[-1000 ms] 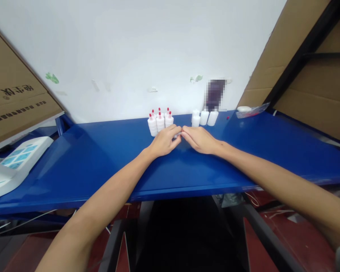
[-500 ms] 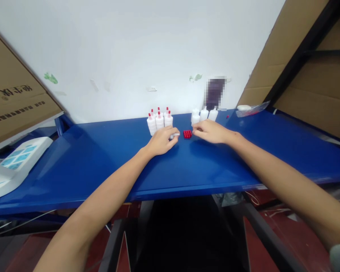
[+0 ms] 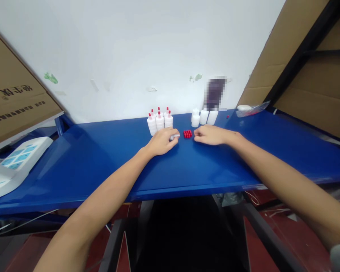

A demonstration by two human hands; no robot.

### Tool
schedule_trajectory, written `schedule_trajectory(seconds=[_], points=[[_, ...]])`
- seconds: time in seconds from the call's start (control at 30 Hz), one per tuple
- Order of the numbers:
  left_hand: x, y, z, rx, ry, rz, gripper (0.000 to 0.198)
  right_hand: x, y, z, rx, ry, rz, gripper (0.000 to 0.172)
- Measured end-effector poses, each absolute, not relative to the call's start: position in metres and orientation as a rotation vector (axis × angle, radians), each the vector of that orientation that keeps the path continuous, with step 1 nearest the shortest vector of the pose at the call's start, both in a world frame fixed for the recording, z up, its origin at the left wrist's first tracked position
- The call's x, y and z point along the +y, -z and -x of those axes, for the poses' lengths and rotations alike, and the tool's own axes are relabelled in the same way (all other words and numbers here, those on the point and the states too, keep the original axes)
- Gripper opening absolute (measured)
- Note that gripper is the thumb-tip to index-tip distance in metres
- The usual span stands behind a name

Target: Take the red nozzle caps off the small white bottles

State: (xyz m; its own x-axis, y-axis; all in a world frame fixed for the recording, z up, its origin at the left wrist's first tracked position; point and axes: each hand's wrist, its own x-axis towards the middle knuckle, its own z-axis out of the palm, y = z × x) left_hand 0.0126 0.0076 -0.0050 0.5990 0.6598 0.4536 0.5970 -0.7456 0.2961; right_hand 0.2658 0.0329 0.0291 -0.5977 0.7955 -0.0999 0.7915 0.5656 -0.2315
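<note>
My left hand (image 3: 163, 140) is closed around a white squeeze bottle (image 3: 174, 136); only its pale nozzle end shows, pointing right between thumb and forefinger. Just behind this hand stand several upright white bottles (image 3: 159, 121) with red-tipped nozzles. A tight block of small red caps (image 3: 187, 134) lies on the table between my two hands. To its right, my right hand (image 3: 210, 135) rests low with its fingers curled together, and whatever they may hold is hidden. Several white bottles without red tips (image 3: 204, 116) stand behind it.
The blue table (image 3: 102, 158) runs along a white wall. One loose red cap (image 3: 227, 116) and a clear plastic bag (image 3: 252, 109) lie at the back right. A white device with blue panels (image 3: 19, 158) sits at the left, below a cardboard box (image 3: 19, 94).
My right hand has drawn slightly toward me and to the right, away from the red caps. My left hand stays nearly in place with the bottle.
</note>
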Motion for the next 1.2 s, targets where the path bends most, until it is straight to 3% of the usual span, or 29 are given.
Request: schedule_trajectory(seconds=[0.47, 1.2], points=[[0.0076, 0.0066, -0.0128, 1.063, -0.822, -2.702, 0.021, 0.0351, -0.0310, -0.2678, -2.696, -0.601, 1.308, 0.007], [0.0080, 0.0071, -0.0127, 1.051, -0.803, -2.700, 0.021, 0.0357, -0.0274, -0.2674, -2.677, -0.546, 1.301, 0.013]])
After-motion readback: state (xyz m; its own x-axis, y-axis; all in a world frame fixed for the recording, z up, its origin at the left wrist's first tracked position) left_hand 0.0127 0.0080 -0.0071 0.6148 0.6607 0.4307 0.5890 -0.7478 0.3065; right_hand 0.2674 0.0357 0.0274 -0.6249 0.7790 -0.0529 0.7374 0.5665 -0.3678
